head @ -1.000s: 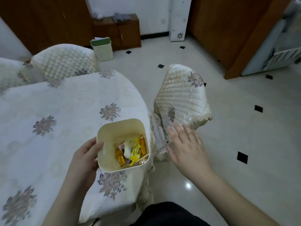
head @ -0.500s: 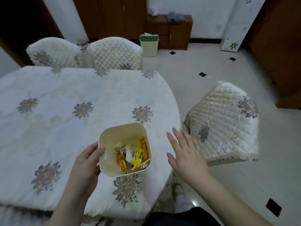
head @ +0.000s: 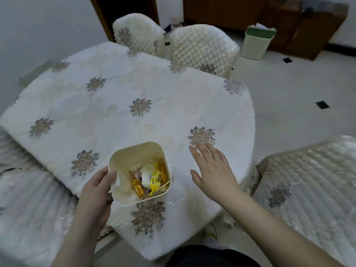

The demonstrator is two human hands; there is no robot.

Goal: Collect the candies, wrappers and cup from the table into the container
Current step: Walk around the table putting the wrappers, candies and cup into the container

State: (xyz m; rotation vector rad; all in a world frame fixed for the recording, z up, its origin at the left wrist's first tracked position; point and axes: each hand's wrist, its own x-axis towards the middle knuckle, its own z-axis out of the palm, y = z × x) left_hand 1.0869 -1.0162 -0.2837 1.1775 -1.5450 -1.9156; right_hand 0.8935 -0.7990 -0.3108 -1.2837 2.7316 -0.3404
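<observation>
A cream square container (head: 134,153) stands near the front edge of the table (head: 119,112). Inside it lie orange and yellow candies and wrappers (head: 152,178) and crumpled white paper. My left hand (head: 96,191) grips the container's left wall, thumb over the rim. My right hand (head: 212,166) hovers flat over the tablecloth to the right of the container, fingers straight and spread, holding nothing. No cup shows on the tabletop.
A white quilted cloth with flower motifs covers the table. Covered chairs stand at the back (head: 202,45), at the right (head: 308,189) and at the left (head: 28,199). A pale bin (head: 256,43) sits on the tiled floor by a wooden cabinet.
The view has swung left, bringing the whole table into sight. My right hand moved from over the right chair to above the tablecloth. My left hand keeps its hold on the container.
</observation>
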